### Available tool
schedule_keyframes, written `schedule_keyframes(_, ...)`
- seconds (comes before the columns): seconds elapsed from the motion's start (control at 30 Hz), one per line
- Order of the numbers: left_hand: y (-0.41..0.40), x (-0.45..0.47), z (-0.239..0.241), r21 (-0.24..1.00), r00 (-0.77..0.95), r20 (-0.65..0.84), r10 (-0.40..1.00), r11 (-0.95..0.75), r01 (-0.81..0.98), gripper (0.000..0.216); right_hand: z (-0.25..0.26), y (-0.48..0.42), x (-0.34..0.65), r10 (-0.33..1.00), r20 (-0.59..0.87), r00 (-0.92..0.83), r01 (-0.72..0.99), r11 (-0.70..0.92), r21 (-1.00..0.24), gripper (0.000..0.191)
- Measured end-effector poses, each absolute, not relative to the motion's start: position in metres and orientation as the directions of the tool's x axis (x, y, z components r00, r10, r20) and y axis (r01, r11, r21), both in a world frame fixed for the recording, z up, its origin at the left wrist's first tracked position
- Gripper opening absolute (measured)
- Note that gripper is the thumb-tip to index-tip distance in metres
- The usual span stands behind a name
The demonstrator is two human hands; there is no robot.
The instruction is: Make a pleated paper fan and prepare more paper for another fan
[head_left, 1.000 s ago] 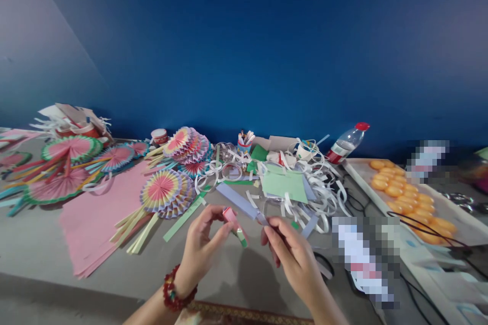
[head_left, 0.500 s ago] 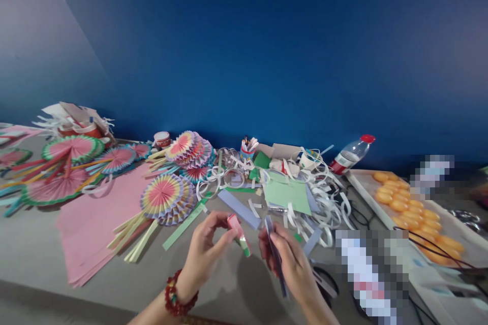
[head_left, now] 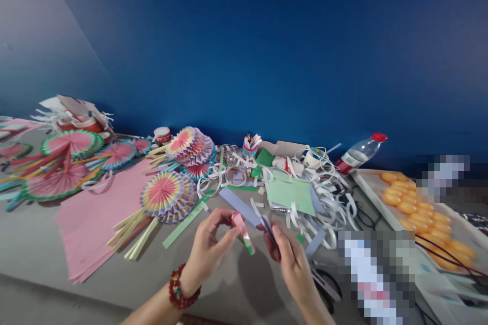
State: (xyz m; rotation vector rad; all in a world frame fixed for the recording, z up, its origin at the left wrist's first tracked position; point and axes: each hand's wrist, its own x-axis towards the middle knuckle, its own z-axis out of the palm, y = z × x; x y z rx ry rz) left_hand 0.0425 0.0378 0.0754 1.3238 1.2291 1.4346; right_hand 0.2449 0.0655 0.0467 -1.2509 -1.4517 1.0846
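Note:
My left hand [head_left: 211, 246], with a red bead bracelet [head_left: 178, 287] at the wrist, pinches a small folded paper strip [head_left: 243, 233], pink with green at its lower end. To the right, my right hand [head_left: 293, 261] grips a narrow lavender paper strip [head_left: 269, 231] between thumb and fingers; its lower part is hidden by the hand. A gap separates the two papers. Just beyond them a flat lavender strip [head_left: 239, 206] lies on the table. Black-handled scissors [head_left: 327, 284] rest beside my right wrist, partly covered.
Pleated paper fans [head_left: 163, 195] and pink sheets [head_left: 99, 223] lie to the left. Tangled white paper strips [head_left: 337, 208] and green sheets [head_left: 290, 193] spread behind my hands. A tilted bottle [head_left: 360, 152] and a tray [head_left: 368, 188] of orange oval pieces stand at right. A blue wall [head_left: 244, 51] closes the back.
The lavender strip no longer sticks out below my right hand, and its visible part slants more. Both hands remain close together. The whole view has shifted slightly.

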Motion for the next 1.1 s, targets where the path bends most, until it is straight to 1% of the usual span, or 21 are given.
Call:
schedule_keyframes(0.07, 0.038, 0.042, 0.076, 0.978, -0.126, 0.202, 0.971, -0.193, 0.074, 0.018, 0.055, 0.065, 0.242, 0.991, 0.084, -0.104, 0.207, 0.104, -0.973, 0.043)
schedule_keyframes(0.17, 0.039, 0.042, 0.079, 0.969, -0.133, 0.227, 0.965, -0.209, 0.135, 0.015, 0.069, 0.064, 0.238, 0.972, 0.042, -0.232, 0.184, 0.086, -0.979, 0.037)
schedule_keyframes(0.23, 0.039, 0.044, 0.082, 0.942, -0.144, 0.286, 0.947, -0.251, 0.225, 0.011, 0.075, 0.063, 0.237, 0.952, 0.014, -0.307, 0.147, 0.062, -0.987, 0.035)
schedule_keyframes(0.3, 0.038, 0.045, 0.085, 0.888, -0.144, 0.379, 0.914, -0.315, 0.336, 0.008, 0.077, 0.061, 0.237, 0.949, 0.025, -0.314, 0.126, 0.068, -0.99, 0.034)
schedule_keyframes(0.37, 0.037, 0.047, 0.087, 0.825, -0.126, 0.464, 0.877, -0.376, 0.421, 0.009, 0.078, 0.059, 0.239, 0.962, 0.092, -0.259, 0.144, 0.133, -0.981, 0.031)
schedule_keyframes(0.43, 0.037, 0.048, 0.088, 0.783, -0.097, 0.515, 0.852, -0.421, 0.458, 0.012, 0.079, 0.057, 0.241, 0.962, 0.194, -0.194, 0.196, 0.232, -0.953, 0.027)
schedule_keyframes(0.53, 0.035, 0.048, 0.088, 0.761, -0.071, 0.536, 0.841, -0.445, 0.472, 0.014, 0.081, 0.056, 0.243, 0.936, 0.316, -0.157, 0.263, 0.348, -0.9, 0.021)
schedule_keyframes(0.6, 0.035, 0.048, 0.088, 0.758, -0.06, 0.534, 0.843, -0.446, 0.476, 0.014, 0.082, 0.055, 0.242, 0.92, 0.356, -0.167, 0.272, 0.39, -0.88, 0.019)
schedule_keyframes(0.67, 0.034, 0.048, 0.087, 0.756, -0.049, 0.529, 0.847, -0.444, 0.48, 0.014, 0.082, 0.055, 0.241, 0.912, 0.365, -0.187, 0.27, 0.405, -0.874, 0.021)
schedule_keyframes(0.8, 0.035, 0.047, 0.086, 0.744, -0.044, 0.542, 0.839, -0.454, 0.491, 0.018, 0.082, 0.052, 0.239, 0.927, 0.323, -0.192, 0.261, 0.366, -0.893, 0.023)
schedule_keyframes(0.93, 0.035, 0.047, 0.086, 0.704, -0.018, 0.581, 0.814, -0.491, 0.513, 0.024, 0.081, 0.051, 0.238, 0.965, 0.209, -0.16, 0.219, 0.241, -0.946, 0.019)
schedule_keyframes(1.03, 0.036, 0.047, 0.087, 0.734, -0.031, 0.561, 0.828, -0.479, 0.481, 0.022, 0.084, 0.051, 0.239, 0.973, 0.142, -0.182, 0.175, 0.174, -0.969, 0.019)
schedule_keyframes(1.1, 0.037, 0.047, 0.086, 0.779, -0.064, 0.52, 0.852, -0.442, 0.444, 0.02, 0.09, 0.052, 0.24, 0.965, 0.159, -0.207, 0.161, 0.194, -0.968, 0.019)
